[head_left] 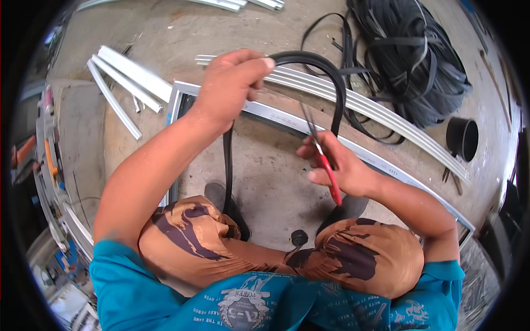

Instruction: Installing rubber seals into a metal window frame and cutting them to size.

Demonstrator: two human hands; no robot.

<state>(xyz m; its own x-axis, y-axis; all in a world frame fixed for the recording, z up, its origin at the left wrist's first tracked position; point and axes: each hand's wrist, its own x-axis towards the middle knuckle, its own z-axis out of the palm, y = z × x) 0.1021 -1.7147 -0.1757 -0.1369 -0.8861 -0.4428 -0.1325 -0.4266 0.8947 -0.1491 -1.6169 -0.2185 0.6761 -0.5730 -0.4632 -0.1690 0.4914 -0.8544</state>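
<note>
Closest to you are your teal printed shirt [138, 289] and your bent knees in brown camouflage trousers [381, 262]. Between your feet, on the concrete floor [276, 204], lies a small round black object [298, 238] with a touch of yellow; it is too small to name surely. Your grey shoes [349, 209] stand on either side, the left one partly hidden behind your knee.

Your right hand [346, 166] is closed around a pair of red-handled scissors [324, 160], their slender blades pointing up and away from you. You cannot be told from here to be pinching anything else with it, since the black rubber strip [339, 94] runs down behind its fingers. Your left hand [229, 83], farther out, grips that strip between thumb and fingers. From there the strip arches over to the right, while a black length hangs below the hand toward your left shoe.

Beneath your hands, the silver metal frame [276, 116] lies on the floor, its far rail slanting down to your right. Just beyond it runs a bundle of long white profiles [381, 113], with a black cup-shaped container [462, 138] near its right end. More white profiles [132, 71] lie beyond the frame's left corner. Farther out, at the upper right, sits a big tangled coil of black strip [411, 66].
</note>
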